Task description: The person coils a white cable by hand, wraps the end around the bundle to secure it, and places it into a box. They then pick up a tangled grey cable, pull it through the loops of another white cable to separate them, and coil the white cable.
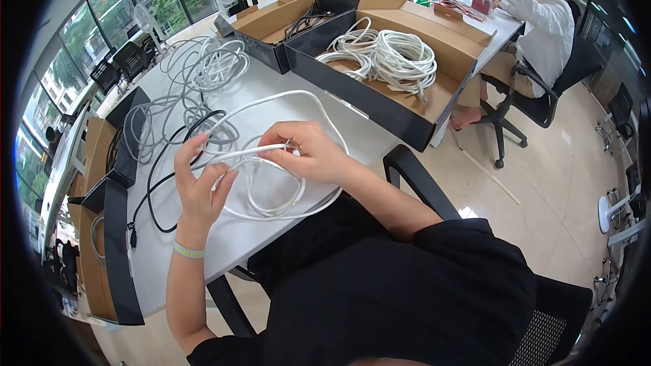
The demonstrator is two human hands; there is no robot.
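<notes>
- At the near edge of the bench (pixel 271 85), seen from the head camera, a seated person works a white cable (pixel 278 211), its loops lying on the top just in front of the body
- The left hand (pixel 200 179), a wristband (pixel 188 251) below it, has its grip closed on a straight run of the cable; the right hand (pixel 308 152) is clenched on the same run, where the loops gather
- Coiling appears to be the step in hand; a further turn would call for the right hand to pinch the bundle while the left feeds slack
- Beside the left hand lies a black cable (pixel 159 183), with grey cables (pixel 196 68) beyond; an open box (pixel 352 98) holds coiled white cables (pixel 390 57); another person (pixel 542 20) sits at the far end
</notes>
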